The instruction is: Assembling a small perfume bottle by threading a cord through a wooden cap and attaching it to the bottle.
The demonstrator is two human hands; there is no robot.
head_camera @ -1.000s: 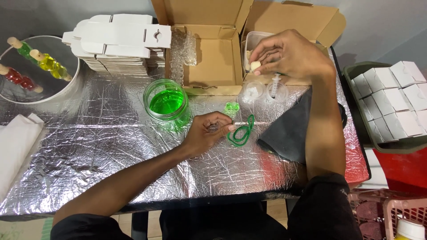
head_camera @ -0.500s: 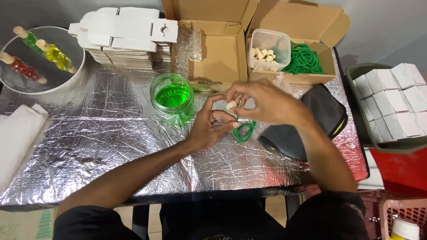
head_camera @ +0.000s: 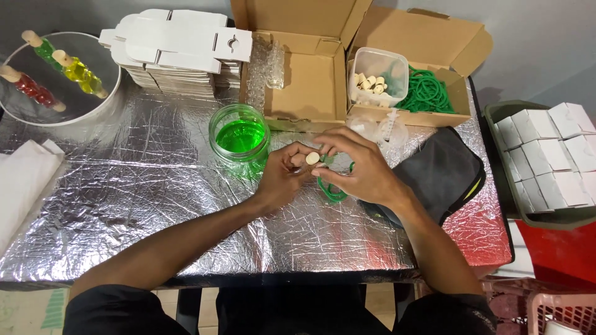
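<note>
My left hand (head_camera: pixel 284 178) and my right hand (head_camera: pixel 357 166) meet over the foil-covered table (head_camera: pixel 155 211), just right of a clear jar of green liquid (head_camera: pixel 239 138). Between the fingertips sits a small pale cork (head_camera: pixel 312 158); both hands pinch around it and a small item that I cannot make out. A loop of green cord (head_camera: pixel 332 192) hangs under the right hand's fingers onto the foil. Which hand bears the cork is hard to tell; the left thumb and finger seem to grip the piece below it.
Behind stand two open cardboard boxes (head_camera: pixel 310 74), one with a plastic tub of corks (head_camera: pixel 372 80) and green cord loops (head_camera: pixel 428 93). Flat white cartons (head_camera: pixel 180 49) are stacked back left, a round bowl with coloured sticks (head_camera: pixel 56 77) far left, a black pouch (head_camera: pixel 441 174) right, and a bin of white boxes (head_camera: pixel 546 161).
My right hand came back from the tub in the box with a cork and joined my left hand over the green cord. Both hands now hold close together.
</note>
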